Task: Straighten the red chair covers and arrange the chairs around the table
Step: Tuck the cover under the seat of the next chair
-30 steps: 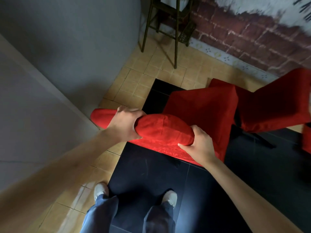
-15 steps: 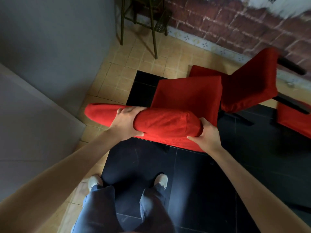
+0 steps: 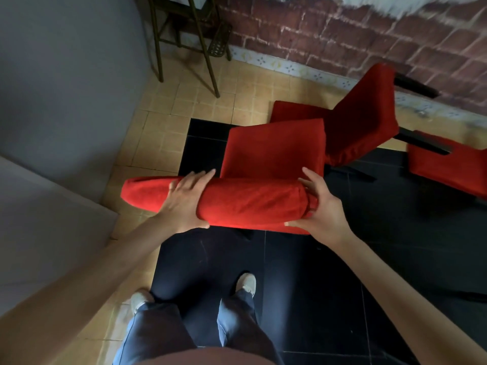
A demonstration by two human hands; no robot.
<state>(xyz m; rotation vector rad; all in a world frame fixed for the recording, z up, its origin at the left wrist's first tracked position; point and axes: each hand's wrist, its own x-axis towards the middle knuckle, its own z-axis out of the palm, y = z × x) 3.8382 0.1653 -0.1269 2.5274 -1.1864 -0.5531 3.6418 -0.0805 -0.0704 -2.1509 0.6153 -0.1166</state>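
Head view, the only one supplied: the person stands behind a chair with a red fabric slipcover (image 3: 263, 185), looking down over the padded, rounded top of its backrest (image 3: 253, 204), with its square red seat (image 3: 274, 148) pointing away towards the brick wall (image 3: 369, 35). The left hand (image 3: 184, 204) lies flat over the top of the backrest, fingers straight and spread, its grip apart and clamped on nothing; the placement suits smoothing the cloth along the roll, in my judgement. The right hand (image 3: 321, 209) cups the right end of the backrest, thumb under the lower edge and fingers laid along the far side, where the fabric bunches into folds; the fingers look fairly straight, so this grip reads as apart and pressing rather than pinching, probably to hold the end while the cover is tugged square. The cover appears largely seated on this chair. A second red-covered chair (image 3: 363, 119) stands just beyond, angled away, and part of a third red-covered chair (image 3: 448, 169) shows at the right edge; their scattered angles suggest arranging is not yet done. No table is identifiable in view. A dark metal stand (image 3: 184, 35) occupies the far corner on the tan tiled floor (image 3: 158, 127).
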